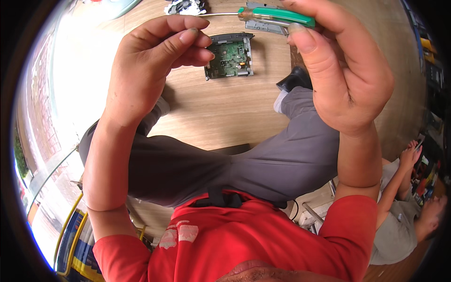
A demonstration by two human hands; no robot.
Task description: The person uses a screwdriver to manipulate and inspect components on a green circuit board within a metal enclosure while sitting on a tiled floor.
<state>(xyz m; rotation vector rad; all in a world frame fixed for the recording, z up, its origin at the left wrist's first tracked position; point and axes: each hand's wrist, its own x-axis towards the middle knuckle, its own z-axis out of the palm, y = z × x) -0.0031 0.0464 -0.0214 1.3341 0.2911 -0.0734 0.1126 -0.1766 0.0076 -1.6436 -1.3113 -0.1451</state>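
My left hand (145, 66) is raised at the upper left, its fingertips pinched at the metal shaft of a screwdriver (263, 15). My right hand (347, 80) is closed round the green and clear handle of that screwdriver, with thumb and index finger near the handle's end. Below and between my hands, a green circuit board (228, 63) with a black edge piece lies on the wooden floor. A grey slotted metal piece (258, 27) lies behind the screwdriver, partly covered by it.
A black-and-white crumpled object (183, 6) lies at the top. My legs and shoes frame the floor (202, 113). A co-worker (394, 211) at the right holds something small. Yellow-and-blue containers (70, 235) stand at lower left; assorted tools (427, 174) lie at far right.
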